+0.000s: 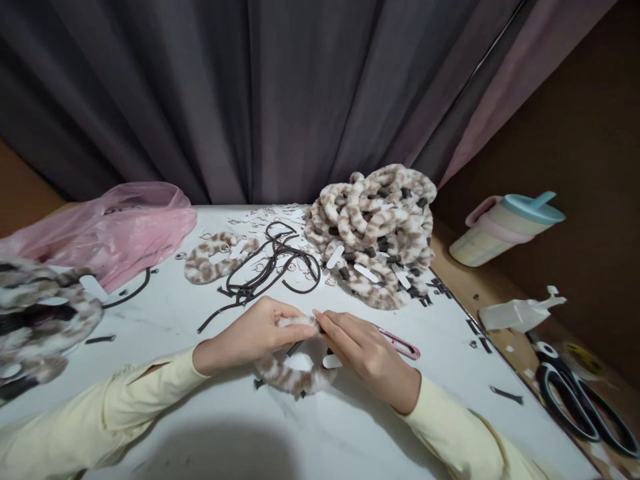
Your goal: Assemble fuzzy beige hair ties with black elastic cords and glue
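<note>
A fuzzy brown-and-white plush ring (296,377) lies in front of me on the white table. My left hand (257,337) pinches its upper side between thumb and fingers. My right hand (367,353) closes on the same ring beside the left fingertips, where a dark part shows; the exact grip is partly hidden. White tags (331,361) show at the ring's right side. A pink-handled tool (400,343), perhaps a cutter, sticks out from behind my right hand. Just beyond the hands lie tangled dark cords (260,267).
Plush rings are piled (373,233) at the back right, with more (47,313) at the left by a pink plastic bag (145,227). Small metal rings (260,217) lie scattered. A tumbler (505,227), squeeze bottle (517,313) and scissors (575,400) are on the right.
</note>
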A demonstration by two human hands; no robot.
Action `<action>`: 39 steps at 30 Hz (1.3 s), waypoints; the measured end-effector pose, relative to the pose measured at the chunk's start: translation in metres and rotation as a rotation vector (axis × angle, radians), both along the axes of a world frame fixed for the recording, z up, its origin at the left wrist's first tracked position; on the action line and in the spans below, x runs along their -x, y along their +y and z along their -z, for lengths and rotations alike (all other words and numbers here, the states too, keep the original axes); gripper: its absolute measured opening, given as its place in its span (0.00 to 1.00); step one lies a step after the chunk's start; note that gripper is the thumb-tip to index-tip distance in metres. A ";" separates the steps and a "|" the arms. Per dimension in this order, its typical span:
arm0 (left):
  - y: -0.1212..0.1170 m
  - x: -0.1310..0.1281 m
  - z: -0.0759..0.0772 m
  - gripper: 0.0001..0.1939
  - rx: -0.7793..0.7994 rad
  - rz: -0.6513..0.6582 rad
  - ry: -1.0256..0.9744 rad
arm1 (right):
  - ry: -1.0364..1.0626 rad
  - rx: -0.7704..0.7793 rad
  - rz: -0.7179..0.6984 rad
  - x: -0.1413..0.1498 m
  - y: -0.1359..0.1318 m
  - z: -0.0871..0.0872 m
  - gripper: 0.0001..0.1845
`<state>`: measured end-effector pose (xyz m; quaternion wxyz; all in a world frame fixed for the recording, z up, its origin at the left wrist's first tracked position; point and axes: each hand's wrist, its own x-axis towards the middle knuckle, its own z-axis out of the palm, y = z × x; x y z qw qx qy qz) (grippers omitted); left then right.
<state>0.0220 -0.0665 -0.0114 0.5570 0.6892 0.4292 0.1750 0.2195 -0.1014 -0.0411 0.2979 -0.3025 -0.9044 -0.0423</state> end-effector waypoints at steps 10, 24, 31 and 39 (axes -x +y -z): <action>-0.003 -0.003 0.007 0.17 0.051 -0.102 -0.045 | 0.048 -0.129 0.063 0.007 0.000 0.004 0.15; -0.009 -0.001 0.024 0.17 -0.427 -0.092 0.097 | 0.132 -0.133 -0.071 0.009 0.002 0.003 0.12; -0.005 0.002 0.037 0.17 -0.635 -0.083 0.122 | 0.153 -0.098 -0.085 0.007 0.001 0.004 0.11; -0.003 0.002 0.033 0.16 -0.708 0.032 0.128 | 0.226 -0.012 -0.157 0.003 0.007 0.008 0.13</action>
